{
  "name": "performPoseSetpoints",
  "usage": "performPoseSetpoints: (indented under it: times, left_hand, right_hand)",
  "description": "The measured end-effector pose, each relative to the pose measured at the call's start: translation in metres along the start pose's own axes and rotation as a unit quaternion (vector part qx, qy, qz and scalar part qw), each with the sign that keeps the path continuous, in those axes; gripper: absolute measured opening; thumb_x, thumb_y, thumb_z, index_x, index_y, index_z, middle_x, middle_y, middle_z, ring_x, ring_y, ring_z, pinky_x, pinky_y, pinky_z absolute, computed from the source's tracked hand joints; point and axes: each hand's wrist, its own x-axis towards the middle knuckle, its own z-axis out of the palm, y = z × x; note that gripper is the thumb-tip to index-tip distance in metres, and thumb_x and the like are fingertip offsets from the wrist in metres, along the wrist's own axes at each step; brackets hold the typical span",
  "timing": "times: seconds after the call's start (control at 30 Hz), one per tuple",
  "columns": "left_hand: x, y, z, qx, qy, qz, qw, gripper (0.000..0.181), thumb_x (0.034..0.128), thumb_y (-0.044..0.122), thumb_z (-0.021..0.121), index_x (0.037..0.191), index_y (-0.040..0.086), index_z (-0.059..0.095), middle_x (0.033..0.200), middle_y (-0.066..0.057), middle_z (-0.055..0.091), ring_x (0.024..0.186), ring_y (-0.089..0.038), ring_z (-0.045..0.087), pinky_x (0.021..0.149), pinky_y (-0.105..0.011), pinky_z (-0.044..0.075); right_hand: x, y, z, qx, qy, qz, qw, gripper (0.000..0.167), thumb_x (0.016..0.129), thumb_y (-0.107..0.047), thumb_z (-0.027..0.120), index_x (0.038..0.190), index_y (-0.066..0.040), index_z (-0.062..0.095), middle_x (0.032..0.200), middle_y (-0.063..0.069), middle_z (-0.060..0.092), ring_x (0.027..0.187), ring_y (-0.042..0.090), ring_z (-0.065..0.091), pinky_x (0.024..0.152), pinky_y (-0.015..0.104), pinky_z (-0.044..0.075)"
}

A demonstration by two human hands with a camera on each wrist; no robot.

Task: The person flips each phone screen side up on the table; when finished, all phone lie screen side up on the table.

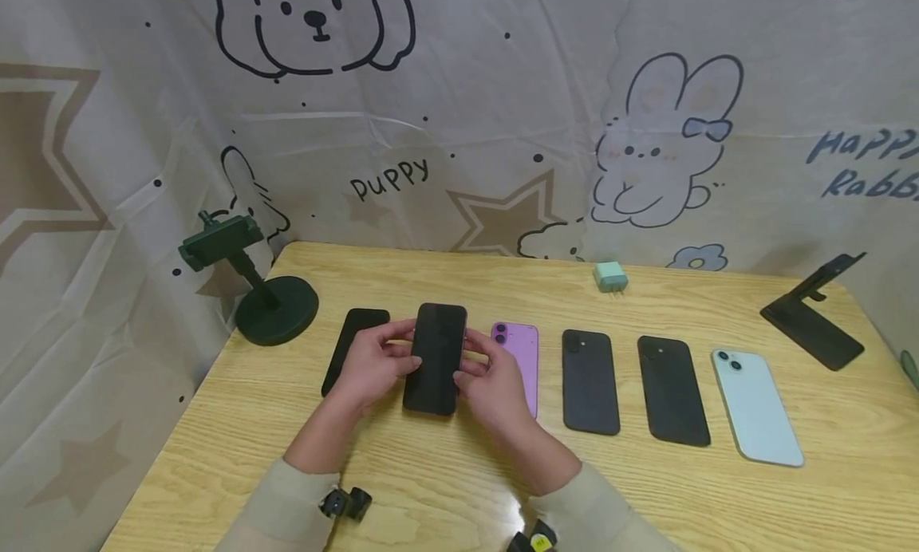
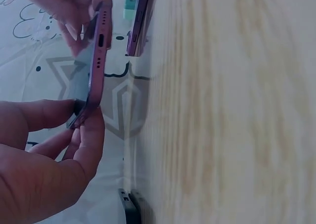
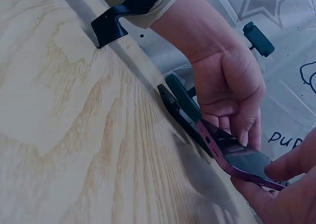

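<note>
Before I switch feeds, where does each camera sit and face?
Head: on the head, looking forward and down at the table; left hand, right hand and sleeves show.
Left wrist: on that wrist, facing the held phone, port edge foremost; left hand nearer, right beyond.
Right wrist: on that wrist, facing the same edge; right hand nearer, left beyond.
Shared: both wrist views show the held phone and both hands.

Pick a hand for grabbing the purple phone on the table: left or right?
Right, probably: in the head view the right hand overlaps the purple phone, while the left hand is nearer the leftmost phone. Both grip the held phone, so the right would need to let go first.
</note>
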Motion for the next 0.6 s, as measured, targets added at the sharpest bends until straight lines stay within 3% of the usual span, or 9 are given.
performPoseSetpoints:
  times: [0.27, 0.6]
  left_hand:
    - [0.0032, -0.0041, 0.0004, 0.017, -0.013, -0.001, 0.9998, 0.061, 0.0791, -0.021, 0.066, 0.135, 0.001, 0.061, 0.117, -0.015, 0.060, 0.089, -0.024, 0.062, 0.069, -0.030, 0.054]
    - [0.0046, -0.0053, 0.0029, 0.033, -0.011, -0.030, 0.9989, 0.062, 0.0787, -0.019, 0.065, 0.138, -0.002, 0.057, 0.120, -0.015, 0.060, 0.094, -0.025, 0.061, 0.073, -0.030, 0.054]
  right_hand:
    - [0.0025, 0.0043, 0.0003, -0.013, 0.017, 0.000, 0.9998, 0.060, 0.085, 0.020, 0.057, 0.143, 0.006, 0.047, 0.134, 0.022, 0.052, 0.112, 0.035, 0.063, 0.082, 0.035, 0.056]
    - [0.0058, 0.0079, -0.0006, 0.000, -0.008, 0.011, 0.9999, 0.059, 0.088, 0.015, 0.060, 0.144, 0.009, 0.043, 0.135, 0.025, 0.051, 0.121, 0.037, 0.057, 0.089, 0.038, 0.053]
